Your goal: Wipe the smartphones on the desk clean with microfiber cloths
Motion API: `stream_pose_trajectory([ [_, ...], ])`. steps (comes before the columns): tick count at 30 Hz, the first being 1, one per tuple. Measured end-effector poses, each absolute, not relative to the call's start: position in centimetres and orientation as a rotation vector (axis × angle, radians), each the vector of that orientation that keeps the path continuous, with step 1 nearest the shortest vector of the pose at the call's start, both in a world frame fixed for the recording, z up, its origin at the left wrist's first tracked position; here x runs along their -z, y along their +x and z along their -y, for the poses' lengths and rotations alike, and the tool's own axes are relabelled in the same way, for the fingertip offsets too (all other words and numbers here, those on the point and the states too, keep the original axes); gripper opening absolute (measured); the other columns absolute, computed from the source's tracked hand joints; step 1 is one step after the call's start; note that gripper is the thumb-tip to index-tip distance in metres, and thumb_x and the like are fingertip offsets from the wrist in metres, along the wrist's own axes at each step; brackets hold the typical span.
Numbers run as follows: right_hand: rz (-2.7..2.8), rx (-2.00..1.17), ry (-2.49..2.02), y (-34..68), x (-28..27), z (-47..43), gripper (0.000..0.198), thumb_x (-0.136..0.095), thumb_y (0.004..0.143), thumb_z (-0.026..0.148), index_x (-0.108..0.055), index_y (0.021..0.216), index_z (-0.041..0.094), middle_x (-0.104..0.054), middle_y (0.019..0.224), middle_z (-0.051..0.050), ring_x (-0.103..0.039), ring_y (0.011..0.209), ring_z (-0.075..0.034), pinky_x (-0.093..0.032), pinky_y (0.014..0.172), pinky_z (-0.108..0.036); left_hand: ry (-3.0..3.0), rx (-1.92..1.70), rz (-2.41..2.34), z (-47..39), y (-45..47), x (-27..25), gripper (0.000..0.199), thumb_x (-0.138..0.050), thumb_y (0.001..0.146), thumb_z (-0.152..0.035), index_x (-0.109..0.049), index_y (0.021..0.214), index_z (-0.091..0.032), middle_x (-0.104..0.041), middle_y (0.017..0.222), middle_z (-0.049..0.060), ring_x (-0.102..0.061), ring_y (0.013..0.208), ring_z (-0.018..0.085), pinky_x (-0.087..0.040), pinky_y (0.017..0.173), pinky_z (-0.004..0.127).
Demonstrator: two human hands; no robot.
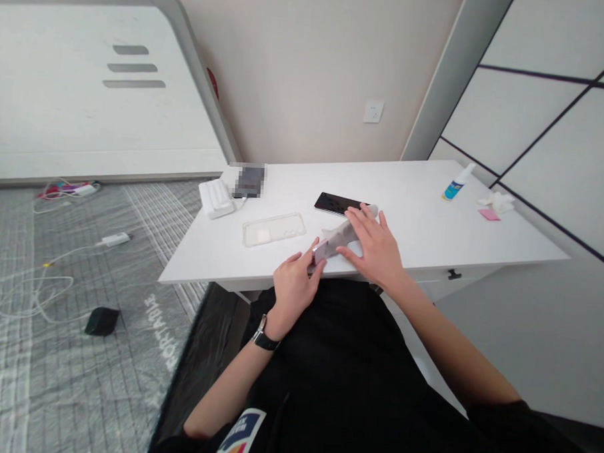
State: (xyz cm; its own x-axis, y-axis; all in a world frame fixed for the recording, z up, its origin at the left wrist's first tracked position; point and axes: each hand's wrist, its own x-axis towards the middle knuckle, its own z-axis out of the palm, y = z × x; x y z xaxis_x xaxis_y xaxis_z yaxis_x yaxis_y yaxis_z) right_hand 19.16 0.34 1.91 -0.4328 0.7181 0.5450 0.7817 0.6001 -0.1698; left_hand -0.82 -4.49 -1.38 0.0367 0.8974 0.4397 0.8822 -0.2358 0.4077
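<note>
Left hand [295,285] grips a phone [319,252]; right hand [376,248] grasps a cloth [340,236] against it; light, even strokes appear best.

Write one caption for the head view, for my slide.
At a white desk, left hand grips a pinkish phone; right hand holds grey cloth against it.

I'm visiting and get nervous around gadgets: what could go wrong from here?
The slim pink device might slip from the left hand and fall, being near the front edge of the table. The right hand, at the grey cloth, could bump the black phone just beyond.
</note>
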Motion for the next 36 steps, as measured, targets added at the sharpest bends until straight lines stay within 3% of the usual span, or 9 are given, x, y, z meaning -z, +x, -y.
stream_pose_trajectory([
  [5, 2.473, 0.111, -0.889, 18.2, -2.1, 1.2, 0.083, -0.035, 0.100, 0.070, -0.030, 0.161, 0.012, -0.040, 0.163, -0.011, -0.024, 0.157, -0.030, -0.016, 0.130, -0.053, 2.271, -0.955, -1.942, 4.4, -1.1, 1.8, 0.016, -0.066, 0.089, -0.031, -0.074, 0.095, -0.019, -0.074, 0.083, 0.009, -0.072, 0.084, 0.026, -0.051, 0.072, 0.030],
  [11, 2.253, 0.132, -1.175, 19.3, -2.1, -0.1, 0.075, -0.033, 0.103, 0.064, -0.032, 0.161, 0.017, -0.043, 0.162, -0.010, -0.022, 0.157, -0.033, -0.018, 0.127, -0.061, 2.267, -1.015, -1.919, 4.5, -0.9, 1.5, 0.031, -0.057, 0.100, -0.039, -0.069, 0.123, -0.023, -0.075, 0.085, 0.005, -0.072, 0.086, 0.023, -0.051, 0.076, 0.029],
  [14, 2.392, 0.101, -0.981, 18.2, -2.1, 1.1, 0.083, -0.037, 0.100, 0.070, -0.030, 0.161, 0.014, -0.042, 0.163, -0.011, -0.021, 0.158, -0.032, -0.016, 0.129, -0.058, 2.285, -0.970, -1.931, 4.4, -1.0, 1.6, 0.017, -0.064, 0.091, -0.031, -0.074, 0.099, -0.020, -0.073, 0.080, 0.006, -0.072, 0.084, 0.025, -0.052, 0.075, 0.031],
  [17, 2.453, 0.085, -0.898, 18.0, -2.1, 1.2, 0.082, -0.036, 0.100, 0.070, -0.031, 0.161, 0.015, -0.044, 0.161, -0.011, -0.030, 0.155, -0.030, -0.014, 0.130, -0.054, 2.282, -0.942, -1.950, 4.4, -1.0, 1.7, 0.013, -0.067, 0.087, -0.029, -0.071, 0.080, -0.019, -0.073, 0.077, 0.008, -0.072, 0.081, 0.026, -0.052, 0.074, 0.031],
  [22, 2.227, 0.132, -1.193, 19.1, -1.9, -0.7, 0.075, -0.032, 0.103, 0.066, -0.036, 0.158, 0.016, -0.048, 0.158, -0.013, -0.031, 0.154, -0.033, -0.015, 0.128, -0.061, 2.267, -1.048, -1.911, 4.5, -0.7, 1.5, 0.030, -0.056, 0.100, -0.039, -0.070, 0.121, -0.023, -0.076, 0.088, 0.005, -0.072, 0.083, 0.021, -0.052, 0.077, 0.029],
  [25, 2.329, 0.103, -1.050, 18.0, -2.0, 0.4, 0.079, -0.034, 0.102, 0.067, -0.035, 0.158, 0.012, -0.045, 0.160, -0.013, -0.023, 0.157, -0.032, -0.012, 0.129, -0.059, 2.252, -1.027, -1.959, 4.4, -0.8, 1.9, 0.023, -0.062, 0.094, -0.037, -0.074, 0.106, -0.020, -0.074, 0.082, 0.006, -0.072, 0.081, 0.024, -0.052, 0.074, 0.030],
  [28, 2.447, 0.060, -0.906, 17.3, -2.2, 1.3, 0.079, -0.034, 0.102, 0.066, -0.032, 0.159, 0.013, -0.042, 0.162, -0.012, -0.025, 0.157, -0.029, -0.010, 0.130, -0.054, 2.244, -0.993, -2.001, 4.3, -1.0, 2.1, 0.016, -0.069, 0.087, -0.035, -0.072, 0.084, -0.019, -0.073, 0.078, 0.008, -0.071, 0.078, 0.025, -0.051, 0.070, 0.030],
  [33, 2.235, 0.094, -1.205, 18.7, -2.2, -0.6, 0.075, -0.030, 0.103, 0.067, -0.036, 0.158, 0.016, -0.045, 0.160, -0.012, -0.033, 0.153, -0.032, -0.015, 0.127, -0.061, 2.277, -1.032, -1.927, 4.5, -0.8, 1.6, 0.026, -0.057, 0.099, -0.039, -0.072, 0.110, -0.022, -0.074, 0.083, 0.005, -0.072, 0.081, 0.022, -0.051, 0.075, 0.029],
  [36, 2.304, 0.094, -1.124, 18.2, -2.3, 0.1, 0.080, -0.033, 0.101, 0.069, -0.036, 0.158, 0.013, -0.045, 0.161, -0.013, -0.027, 0.156, -0.033, -0.015, 0.128, -0.061, 2.280, -1.047, -1.923, 4.4, -0.8, 1.7, 0.022, -0.060, 0.097, -0.037, -0.074, 0.101, -0.020, -0.074, 0.081, 0.005, -0.072, 0.081, 0.022, -0.052, 0.076, 0.029],
])
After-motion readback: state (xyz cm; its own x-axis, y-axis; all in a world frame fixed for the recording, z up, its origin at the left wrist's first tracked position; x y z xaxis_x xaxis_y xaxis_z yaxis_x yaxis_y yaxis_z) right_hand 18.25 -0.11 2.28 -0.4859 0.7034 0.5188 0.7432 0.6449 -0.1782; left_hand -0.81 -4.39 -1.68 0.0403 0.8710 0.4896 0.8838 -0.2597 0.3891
